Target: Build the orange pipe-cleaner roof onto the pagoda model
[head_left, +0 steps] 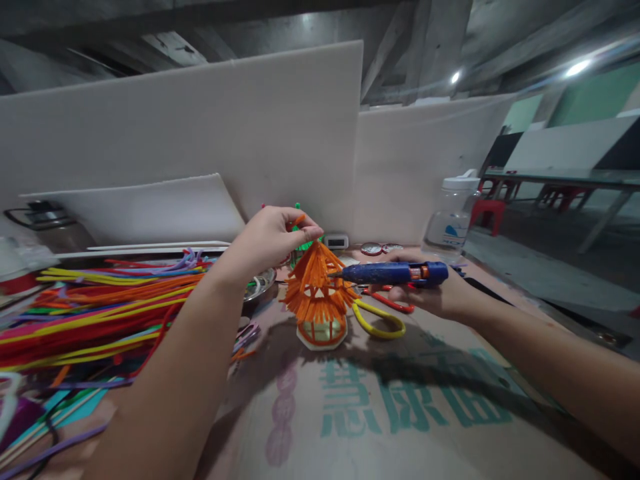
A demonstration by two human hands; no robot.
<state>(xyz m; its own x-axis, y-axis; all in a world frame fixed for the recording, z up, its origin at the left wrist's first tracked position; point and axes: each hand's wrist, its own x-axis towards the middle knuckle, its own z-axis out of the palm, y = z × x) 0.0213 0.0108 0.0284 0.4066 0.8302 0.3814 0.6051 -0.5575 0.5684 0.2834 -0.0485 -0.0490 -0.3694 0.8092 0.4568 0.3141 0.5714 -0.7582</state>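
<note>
In the head view, a small pavilion model [317,303] made of orange pipe cleaners, with a tiered roof, stands upright on a pale many-sided base. My left hand [275,233] is above the roof's peak, thumb and fingers pinched together. A short piece of orange pipe cleaner [299,220] shows between those fingers. My right hand [430,293] grips a blue hot glue gun [385,273] from the right. Its nozzle points left and meets the upper roof, though whether it touches is hard to tell. Yellow-and-red-handled pliers [377,323] lie behind and below the gun.
Bundles of coloured pipe cleaners [100,313] cover the left side. A clear plastic bottle [450,217] stands at right, near red-rimmed glasses [380,249] and a small white display device [336,241]. Printed cardboard [400,440] lies beneath the work; white boards [250,133] rise behind.
</note>
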